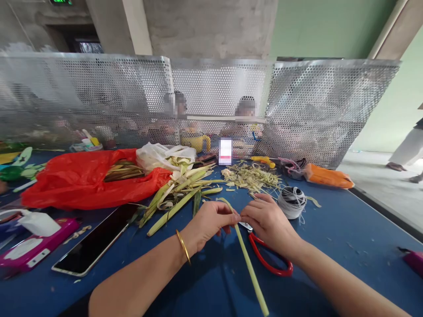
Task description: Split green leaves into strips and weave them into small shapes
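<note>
A long pale green leaf strip [250, 264] slants down toward me, its upper end bending over above my fingers. My left hand [211, 222], with a gold bangle on the wrist, pinches the strip between thumb and fingers. Right against that thumb, my right hand [268, 222] has its fingertips closed at the same spot on the strip; its thumb is mostly hidden. Red-handled scissors [276, 269] lie on the table partly under my right hand. Just beyond that hand sits a ball of grey-white string [292, 202].
On the blue table [333, 268] lie leaf stalks [178, 207], plant scraps [253, 175], a red plastic bag [79, 180], a phone [97, 240], a magenta device [42, 246] and an orange packet [328, 176]. A perforated metal screen [218, 79] stands behind, with people beyond it.
</note>
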Tool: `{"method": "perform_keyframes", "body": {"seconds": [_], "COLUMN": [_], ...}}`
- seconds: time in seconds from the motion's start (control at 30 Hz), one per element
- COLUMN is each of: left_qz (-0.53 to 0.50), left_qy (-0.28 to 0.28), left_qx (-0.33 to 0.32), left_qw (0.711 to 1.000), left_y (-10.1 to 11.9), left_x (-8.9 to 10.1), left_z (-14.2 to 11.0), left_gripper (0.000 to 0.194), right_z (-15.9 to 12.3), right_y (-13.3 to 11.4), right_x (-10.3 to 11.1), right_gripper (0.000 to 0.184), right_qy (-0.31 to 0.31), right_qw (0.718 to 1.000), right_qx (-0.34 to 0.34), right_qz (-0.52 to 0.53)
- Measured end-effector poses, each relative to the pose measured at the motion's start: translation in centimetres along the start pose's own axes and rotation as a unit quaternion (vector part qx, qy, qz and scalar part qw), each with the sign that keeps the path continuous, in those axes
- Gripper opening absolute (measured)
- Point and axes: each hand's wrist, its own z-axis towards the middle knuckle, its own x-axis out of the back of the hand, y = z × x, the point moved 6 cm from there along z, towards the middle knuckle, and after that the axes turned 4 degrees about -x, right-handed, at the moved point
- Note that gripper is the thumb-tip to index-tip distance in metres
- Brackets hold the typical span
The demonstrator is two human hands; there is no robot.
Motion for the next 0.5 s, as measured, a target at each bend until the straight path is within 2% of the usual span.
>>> {"method": "perform_keyframes", "body": {"seconds": [0.2,0.3,0.37,0.5], "left_qz": [0.001,-0.019,-0.041,-0.064], "left_qy": [0.001,0.018,0.036,0.029], "left_qx": [-0.008,-0.009,-0.009,-0.006], "left_qw": [1.0,1.0,0.998,0.997], "left_y": [0.3,0.4,0.4,0.2], "left_x": [0.1,0.5,0.9,0.7], "left_z": [0.0,0.1,0.2,0.4], "left_gripper": [0.02,0.021,0.023,0.024], "right_z": [-0.1,-0.2,-0.5,-1.5], "right_y": [-0.4,-1.1,-2.0,-4.4], "right_x": [0.5,1.2,1.4,0.3], "right_gripper": [0.025,0.016,0.022,0.021], "right_qy": [0.021,0.075,0.1,0.07], "right_qw": [0.999,0.995,0.989,0.966], "right_qx": [0.008,0.023,0.061,0.207], "right_qz": [-0.032,-0.063,-0.089,-0.135]}}
